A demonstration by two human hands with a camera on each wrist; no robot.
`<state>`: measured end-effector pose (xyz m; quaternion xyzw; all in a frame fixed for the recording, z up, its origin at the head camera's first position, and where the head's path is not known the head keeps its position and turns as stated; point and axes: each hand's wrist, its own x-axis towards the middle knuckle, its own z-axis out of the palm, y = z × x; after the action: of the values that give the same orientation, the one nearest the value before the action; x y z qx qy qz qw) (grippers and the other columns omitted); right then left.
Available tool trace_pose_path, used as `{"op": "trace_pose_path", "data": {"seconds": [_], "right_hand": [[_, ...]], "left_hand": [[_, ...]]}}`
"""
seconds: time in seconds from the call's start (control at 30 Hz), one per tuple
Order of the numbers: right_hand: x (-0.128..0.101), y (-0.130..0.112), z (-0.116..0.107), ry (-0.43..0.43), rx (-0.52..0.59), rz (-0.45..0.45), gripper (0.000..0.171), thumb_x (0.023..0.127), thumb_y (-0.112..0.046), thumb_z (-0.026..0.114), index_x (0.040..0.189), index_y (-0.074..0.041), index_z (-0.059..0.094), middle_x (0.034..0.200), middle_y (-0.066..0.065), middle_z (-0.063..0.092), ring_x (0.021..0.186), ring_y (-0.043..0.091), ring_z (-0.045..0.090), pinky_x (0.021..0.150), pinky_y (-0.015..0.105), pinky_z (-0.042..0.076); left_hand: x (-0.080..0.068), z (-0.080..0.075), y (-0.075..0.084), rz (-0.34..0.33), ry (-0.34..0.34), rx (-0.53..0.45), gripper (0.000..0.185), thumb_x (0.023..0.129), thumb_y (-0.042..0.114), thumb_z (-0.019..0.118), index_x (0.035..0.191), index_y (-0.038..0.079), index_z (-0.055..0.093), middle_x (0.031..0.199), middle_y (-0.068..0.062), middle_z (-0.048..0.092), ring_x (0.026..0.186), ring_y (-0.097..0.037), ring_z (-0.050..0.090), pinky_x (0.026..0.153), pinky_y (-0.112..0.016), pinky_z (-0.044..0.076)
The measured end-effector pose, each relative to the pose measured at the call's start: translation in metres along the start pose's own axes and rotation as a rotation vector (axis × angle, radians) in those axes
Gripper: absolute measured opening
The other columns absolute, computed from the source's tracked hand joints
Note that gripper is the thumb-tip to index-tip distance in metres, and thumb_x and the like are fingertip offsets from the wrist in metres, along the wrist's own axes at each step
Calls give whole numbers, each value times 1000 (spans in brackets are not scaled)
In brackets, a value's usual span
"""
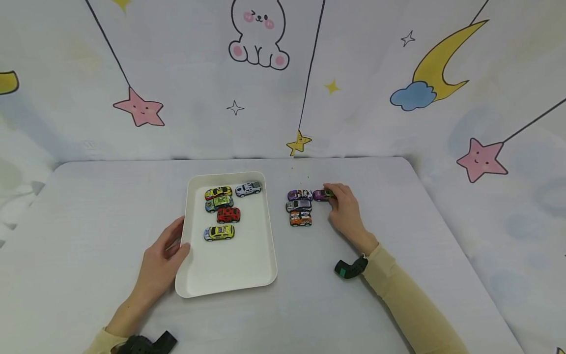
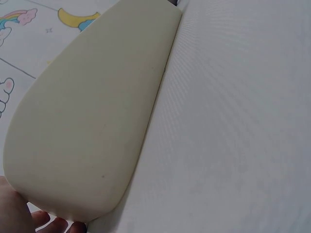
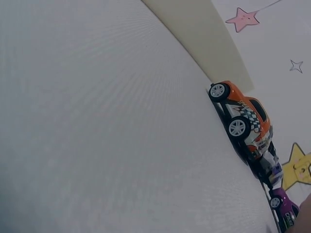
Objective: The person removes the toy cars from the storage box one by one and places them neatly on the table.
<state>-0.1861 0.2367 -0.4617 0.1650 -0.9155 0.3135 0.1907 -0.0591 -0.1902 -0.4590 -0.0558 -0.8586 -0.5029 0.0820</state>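
My left hand (image 1: 160, 263) grips the left wall of a white tray (image 1: 252, 250), thumb at the rim. In the left wrist view its fingertips (image 2: 57, 225) curl at the tray's lower edge. Several toy cars lie in the tray, among them a red one (image 1: 228, 215) and a silver one (image 1: 248, 189). To the right of the tray, my right hand (image 1: 347, 212) pinches a purple and green toy car (image 1: 319, 195), partly hidden by the fingers. Close beside it stand a purple-white car (image 1: 299, 195), a silver-black car (image 1: 298, 206) and an orange car (image 3: 250, 116).
A white-covered table (image 1: 318, 314) carries everything. Behind it rises a pale backdrop (image 1: 190, 123) printed with stars, a moon and an animal. A dark wrist device (image 1: 351, 268) is strapped at the right wrist, another (image 1: 148, 343) at the left.
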Motion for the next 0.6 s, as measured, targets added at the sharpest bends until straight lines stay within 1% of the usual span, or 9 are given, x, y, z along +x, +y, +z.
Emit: {"op": "trace_pose_path", "data": {"seconds": [0.1,0.23,0.37,0.6], "right_hand": [[0,0,0,2,6,-2,43,88,19,54,127,3,62,121,19,64,116,35,57,100,50,49],[1,2,0,10,25,0,39,88,11,61,127,2,62,121,19,64,116,36,57,101,52,48],[0,3,1,1,32,26,39,89,3,67,127,1,62,122,18,64,117,35,57,102,52,47],[-1,4,2,-14,31,54,38,90,0,68,128,-1,63,124,17,64,119,35,56,103,51,46]], "left_hand": [[1,0,0,2,-2,0,59,98,7,59,154,12,39,150,-22,48,132,-42,51,92,1,37],[1,0,1,-1,0,1,59,98,7,58,154,12,39,150,-21,47,133,-41,50,92,1,37],[0,0,0,-14,-2,13,59,99,8,58,154,13,38,150,-20,48,133,-41,50,93,1,37],[-1,0,0,-9,1,9,59,98,8,59,154,14,39,150,-20,48,133,-39,50,92,1,37]]}}
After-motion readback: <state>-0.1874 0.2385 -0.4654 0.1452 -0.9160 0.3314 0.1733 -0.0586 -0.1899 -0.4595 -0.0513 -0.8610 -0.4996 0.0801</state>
